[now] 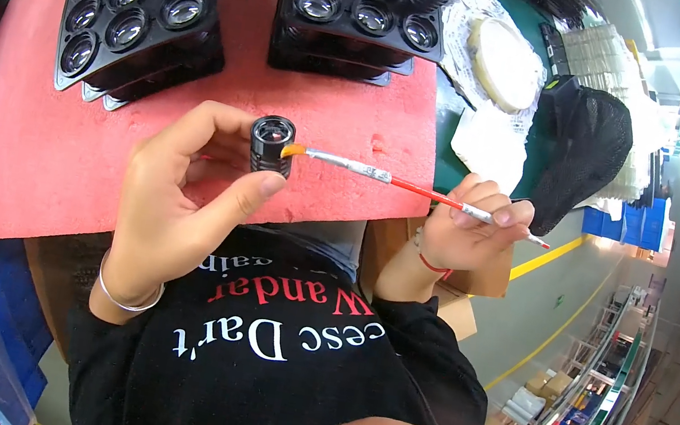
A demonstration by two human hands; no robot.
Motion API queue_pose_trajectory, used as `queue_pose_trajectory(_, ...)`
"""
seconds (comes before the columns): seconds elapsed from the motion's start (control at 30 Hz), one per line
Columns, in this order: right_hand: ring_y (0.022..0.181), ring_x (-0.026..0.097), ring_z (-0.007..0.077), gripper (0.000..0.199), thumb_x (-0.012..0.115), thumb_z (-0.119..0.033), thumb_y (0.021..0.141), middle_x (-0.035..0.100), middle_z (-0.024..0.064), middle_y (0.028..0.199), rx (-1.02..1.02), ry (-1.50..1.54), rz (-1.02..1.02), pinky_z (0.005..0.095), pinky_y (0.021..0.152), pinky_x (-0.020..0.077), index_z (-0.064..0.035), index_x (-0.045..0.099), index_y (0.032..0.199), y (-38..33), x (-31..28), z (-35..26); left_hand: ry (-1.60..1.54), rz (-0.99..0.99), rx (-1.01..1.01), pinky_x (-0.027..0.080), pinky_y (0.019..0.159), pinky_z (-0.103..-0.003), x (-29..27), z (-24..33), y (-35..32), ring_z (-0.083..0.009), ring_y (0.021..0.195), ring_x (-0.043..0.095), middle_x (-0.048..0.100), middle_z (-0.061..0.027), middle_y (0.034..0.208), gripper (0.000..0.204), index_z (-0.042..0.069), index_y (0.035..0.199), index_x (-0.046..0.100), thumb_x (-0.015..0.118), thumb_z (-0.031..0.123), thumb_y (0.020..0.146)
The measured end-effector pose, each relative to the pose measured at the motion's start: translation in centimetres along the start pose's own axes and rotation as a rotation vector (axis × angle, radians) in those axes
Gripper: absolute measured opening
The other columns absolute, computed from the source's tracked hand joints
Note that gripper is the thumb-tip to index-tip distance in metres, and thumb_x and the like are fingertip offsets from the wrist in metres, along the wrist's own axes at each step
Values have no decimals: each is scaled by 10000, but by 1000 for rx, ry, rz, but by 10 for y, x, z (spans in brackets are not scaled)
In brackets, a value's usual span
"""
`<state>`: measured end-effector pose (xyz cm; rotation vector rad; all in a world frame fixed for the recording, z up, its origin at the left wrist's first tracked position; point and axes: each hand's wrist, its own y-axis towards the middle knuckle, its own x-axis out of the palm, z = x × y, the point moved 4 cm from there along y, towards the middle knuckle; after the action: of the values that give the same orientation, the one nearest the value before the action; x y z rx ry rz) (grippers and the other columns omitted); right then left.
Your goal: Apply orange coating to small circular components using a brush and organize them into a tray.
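left hand (172, 204), lens barrel (271, 145), brush (398, 182)

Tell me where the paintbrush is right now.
In the head view the paintbrush lies right of centre, held in the right hand, its orange tip touching the small black lens barrel that the left hand holds over the red mat.

open: red foam mat (55, 158) | blocked: lens trays (137, 2) behind
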<state>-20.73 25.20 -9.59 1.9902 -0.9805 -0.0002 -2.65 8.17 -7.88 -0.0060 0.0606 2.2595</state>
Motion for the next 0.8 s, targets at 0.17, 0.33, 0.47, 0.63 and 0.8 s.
queue_pose_trajectory(0.17, 418, 321, 86, 299, 271, -320, 933, 406, 13, 471, -37, -53, 9, 214, 440, 236, -98, 394, 774, 1, 0, 1, -23, -4, 9, 464, 709, -222, -1, 0, 1, -100, 765, 569, 595, -62, 823, 227, -42, 927, 533, 620, -19, 718)
queue_pose_trajectory(0.33, 418, 328, 82, 305, 263, -319, 934, 398, 7, 464, -61, -31, 73, 217, 441, 238, -98, 394, 771, 0, 2, 0, 23, 2, 92, 472, 704, -232, -5, 5, -3, -110, 767, 580, 596, -57, 829, 236, -41, 930, 537, 625, -1, 715)
queue_pose_trajectory(0.47, 370, 297, 112, 295, 287, -298, 927, 345, 32, 436, -64, -18, 107, 233, 399, 243, -76, 341, 739, -2, -2, -3, 306, 32, 266, 478, 677, -236, -19, 34, -12, -120, 748, 590, 596, -63, 823, 283, -13, 916, 552, 674, 46, 668)
queue_pose_trajectory(0.63, 370, 277, 123, 299, 303, -294, 922, 328, 34, 436, -80, -17, 161, 236, 408, 236, -69, 324, 725, -3, -5, -5, 837, 248, 472, 342, 512, -161, -52, 86, 23, -46, 647, 480, 558, 6, 798, 355, 37, 993, 572, 701, 64, 663)
queue_pose_trajectory(0.8, 401, 289, 92, 286, 278, -302, 927, 364, 8, 464, -52, -24, 124, 223, 429, 231, -93, 356, 748, -2, 1, -3, 1104, 336, 375, 352, 512, -209, -82, 92, 75, -59, 545, 400, 534, -19, 673, 327, -5, 958, 569, 672, 183, 712)
